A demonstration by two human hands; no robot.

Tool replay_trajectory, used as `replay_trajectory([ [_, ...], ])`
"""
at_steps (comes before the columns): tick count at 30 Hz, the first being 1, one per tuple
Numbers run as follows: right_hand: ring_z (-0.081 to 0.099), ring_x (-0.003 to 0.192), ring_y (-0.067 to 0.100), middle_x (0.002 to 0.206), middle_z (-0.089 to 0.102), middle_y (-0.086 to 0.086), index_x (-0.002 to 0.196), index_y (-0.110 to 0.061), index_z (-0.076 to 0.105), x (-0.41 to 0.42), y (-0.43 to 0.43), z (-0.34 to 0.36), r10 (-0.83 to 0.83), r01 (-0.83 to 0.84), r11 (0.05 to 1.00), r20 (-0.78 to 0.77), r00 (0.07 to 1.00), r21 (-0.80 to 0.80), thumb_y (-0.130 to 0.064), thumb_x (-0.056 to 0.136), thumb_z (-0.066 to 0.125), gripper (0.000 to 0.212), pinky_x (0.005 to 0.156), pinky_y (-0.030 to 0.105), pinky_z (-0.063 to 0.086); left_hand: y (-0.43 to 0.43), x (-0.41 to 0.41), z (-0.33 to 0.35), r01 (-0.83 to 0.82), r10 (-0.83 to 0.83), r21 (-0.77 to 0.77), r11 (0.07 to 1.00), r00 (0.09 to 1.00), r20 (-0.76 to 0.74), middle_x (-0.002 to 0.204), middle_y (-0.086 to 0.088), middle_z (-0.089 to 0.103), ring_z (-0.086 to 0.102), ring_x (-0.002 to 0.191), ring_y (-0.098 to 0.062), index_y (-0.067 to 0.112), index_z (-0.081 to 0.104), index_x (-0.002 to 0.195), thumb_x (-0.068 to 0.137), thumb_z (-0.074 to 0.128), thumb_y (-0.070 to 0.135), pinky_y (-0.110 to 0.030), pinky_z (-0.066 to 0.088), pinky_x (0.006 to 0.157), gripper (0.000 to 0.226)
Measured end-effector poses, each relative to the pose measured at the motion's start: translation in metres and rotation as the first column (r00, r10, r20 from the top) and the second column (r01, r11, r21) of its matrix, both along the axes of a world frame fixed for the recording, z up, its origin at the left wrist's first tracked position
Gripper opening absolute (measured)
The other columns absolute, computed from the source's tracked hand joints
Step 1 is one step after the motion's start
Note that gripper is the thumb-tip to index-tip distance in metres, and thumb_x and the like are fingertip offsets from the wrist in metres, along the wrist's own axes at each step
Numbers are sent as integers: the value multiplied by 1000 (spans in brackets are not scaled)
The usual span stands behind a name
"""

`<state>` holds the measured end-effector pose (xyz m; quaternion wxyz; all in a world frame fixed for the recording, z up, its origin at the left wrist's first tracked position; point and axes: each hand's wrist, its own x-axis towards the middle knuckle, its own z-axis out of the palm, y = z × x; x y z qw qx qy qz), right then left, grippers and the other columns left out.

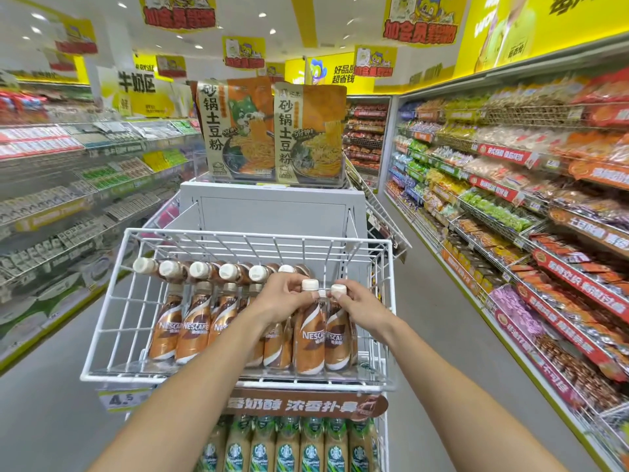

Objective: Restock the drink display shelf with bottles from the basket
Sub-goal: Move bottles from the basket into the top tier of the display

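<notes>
Head view, the only one: both hands are up at the caps of the front-right bottles in the white wire shelf basket (102, 338). Left hand (285, 294) is closed, fingertips pinching the cap of a brown Nescafé bottle (309, 338); right hand (357, 303) is closed the same way on the cap of the neighbouring bottle (337, 335), just right of the first and touching it. Both bottles stand upright, bases at the front rail below the grips. Left of the left grip, a front row of the same bottles (190, 330) stands packed shoulder to shoulder; beyond the grips, a rear row (204, 270) leans back, caps toward the camera. Right of the right grip there is an open gap to the side wire. The supply basket is out of frame, so I can't tell how much stock is left. Risks, as I judge them: cap-only pinch gives little control of the body, so a nudge could swing the base and tip a bottle into that gap or over the low front rail onto the Starbucks bottles (286, 447) on the tier below. Pushing leftward to tighten the row could domino the front row. A forearm crossing the rail could snag the price tag (124, 400). Rear row looks loosely propped, so a bump might let it slide forward.
</notes>
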<state>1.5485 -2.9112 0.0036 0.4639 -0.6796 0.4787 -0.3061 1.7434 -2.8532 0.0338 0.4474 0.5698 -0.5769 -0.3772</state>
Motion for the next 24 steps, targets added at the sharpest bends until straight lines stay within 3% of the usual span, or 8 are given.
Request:
replay_trajectory([
  [4,75,108,20,124,70,1,138,-17,55,12,-1,-9,-39,39,999,28,999,8,-32,100,70,43,99,42,62,-5,14,-5,43,-43,16,999,999,-9,108,-7,80,74,109,-25,10,77,113,91,77,11,-39,57,102,22],
  [7,77,97,19,111,73,0,126,-17,61,15,-5,-17,-140,141,989,14,990,-42,-22,99,73,30,92,43,65,-5,16,-14,13,-11,34,999,997,-77,105,1,81,76,105,-17,16,77,112,91,77,15,-34,58,98,21],
  [10,76,101,21,111,75,1,130,-13,64,18,-14,-22,-169,169,985,-11,986,-24,-19,102,69,29,96,45,63,-6,10,-24,-68,71,33,997,990,-123,90,17,81,76,93,-1,24,76,96,82,86,24,-13,57,78,17],
  [12,74,110,25,121,75,6,136,-11,62,20,-21,-26,-168,168,986,-28,985,3,-20,104,66,34,102,48,60,-8,7,-31,-153,152,4,988,982,-108,78,19,77,72,81,6,27,69,86,73,94,26,-3,50,65,28],
  [13,73,113,27,126,74,10,139,-10,60,22,-24,-29,-171,171,985,-31,985,25,-21,104,65,37,104,50,58,-9,6,-35,-193,192,-4,981,977,-93,82,16,75,71,84,3,25,69,89,70,95,24,-6,52,71,33],
  [15,72,116,29,131,71,14,145,-9,54,24,-30,-35,-185,186,978,-18,983,90,-23,105,63,43,106,52,56,-11,6,-38,-235,235,11,972,971,-44,103,4,72,68,103,-12,14,70,110,71,95,22,-26,56,92,47],
  [18,71,119,32,135,69,16,151,-8,48,25,-38,-40,-197,197,971,-14,980,138,-23,106,62,49,108,53,55,-16,16,-39,-173,175,45,984,984,-43,119,-6,72,67,116,-21,5,68,125,76,91,20,-42,53,109,56],
  [24,61,136,36,151,59,17,156,-7,44,27,-40,-42,-193,196,966,-29,981,168,-22,108,59,53,115,54,49,-17,50,-54,-6,12,96,995,998,-69,149,-8,57,55,134,-16,9,49,149,83,85,34,-32,39,115,79],
])
